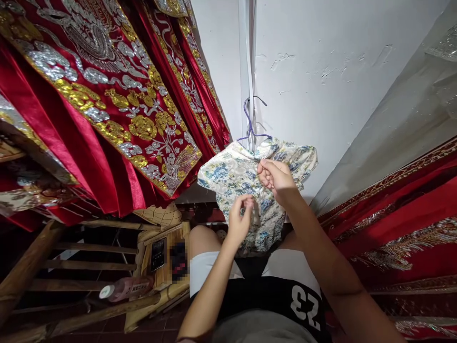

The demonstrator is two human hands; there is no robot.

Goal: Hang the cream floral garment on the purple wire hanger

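A small floral garment (pixel 232 178), cream with blue and yellow flowers, hangs on a purple wire hanger (pixel 250 125) against the white wall. My right hand (pixel 274 177) is closed in a pinch on the garment's front just below the collar. My left hand (pixel 240 220) is lower, fingers curled and pinching at the garment's front near its middle. Both forearms reach up from my lap, where I wear black shorts marked 23 (pixel 304 304).
Red robes with gold and silver embroidery (pixel 107 105) hang at the left. More red embroidered cloth (pixel 403 228) lies at the right. A bamboo chair (pixel 107 267) at lower left holds a phone (pixel 157 254), a straw hat (pixel 160 215) and a bottle (pixel 124 288).
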